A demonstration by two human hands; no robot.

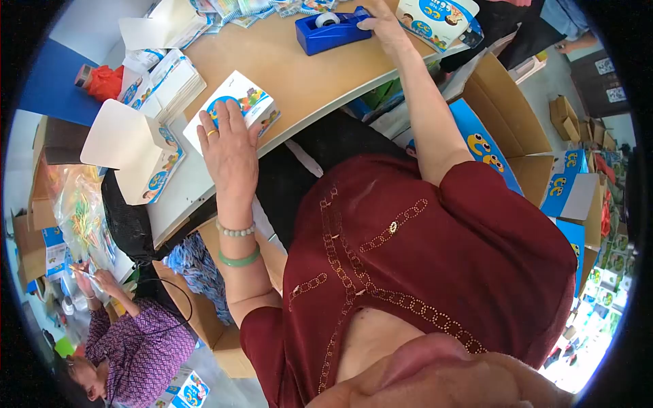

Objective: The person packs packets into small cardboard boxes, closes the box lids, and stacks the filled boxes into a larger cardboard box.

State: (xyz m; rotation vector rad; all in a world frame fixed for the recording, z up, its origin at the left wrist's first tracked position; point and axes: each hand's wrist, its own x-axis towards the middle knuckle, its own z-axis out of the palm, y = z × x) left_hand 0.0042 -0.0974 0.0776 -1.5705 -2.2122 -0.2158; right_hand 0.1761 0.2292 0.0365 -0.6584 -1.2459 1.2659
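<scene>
My left hand (230, 153) lies with fingers stretched out on a white and blue printed carton (235, 92) at the table edge, pressing its top face. A ring, a beaded bracelet and a green bangle are on that hand and wrist. Farther off, my right hand (384, 27) closes its thumb and fingers on the end of a blue tape dispenser (333, 34). A roll of tape (327, 19) sits in it. Whether a strip of tape is between the fingers cannot be made out. An open white carton (132, 146) stands left of my left hand.
Flattened cartons (178, 85) are stacked at the left, near a red bundle (103, 83). Small packets (252, 8) lie at the far edge. Another printed carton (435, 20) is at the right. A cardboard box (507, 102) stands beside me; a co-worker (146, 347) is at lower left.
</scene>
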